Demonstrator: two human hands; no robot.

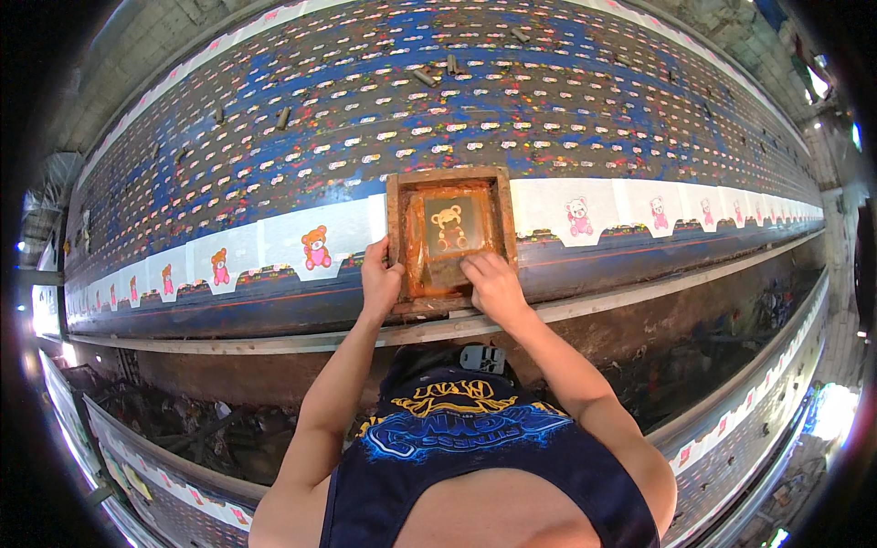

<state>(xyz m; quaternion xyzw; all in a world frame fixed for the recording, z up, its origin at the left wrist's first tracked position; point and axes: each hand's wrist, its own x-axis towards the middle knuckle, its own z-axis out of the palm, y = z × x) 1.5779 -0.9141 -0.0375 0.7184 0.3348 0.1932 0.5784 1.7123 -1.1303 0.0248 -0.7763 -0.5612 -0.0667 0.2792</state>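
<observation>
Wood forms the frame [504, 210] between both hands, best kept flat and still by the left hand [382, 281], clamped on its left side, while the right hand [496, 285], fingers bunched inside, presses evenly, gripping what I cannot tell.

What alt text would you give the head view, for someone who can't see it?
The left hand grips the left side of a wooden frame on a long table, the right hand over its lower right part, below a bear-shaped pattern. White pieces form a row: bears left of the frame are brown and pink; those to the right lack brown.
</observation>
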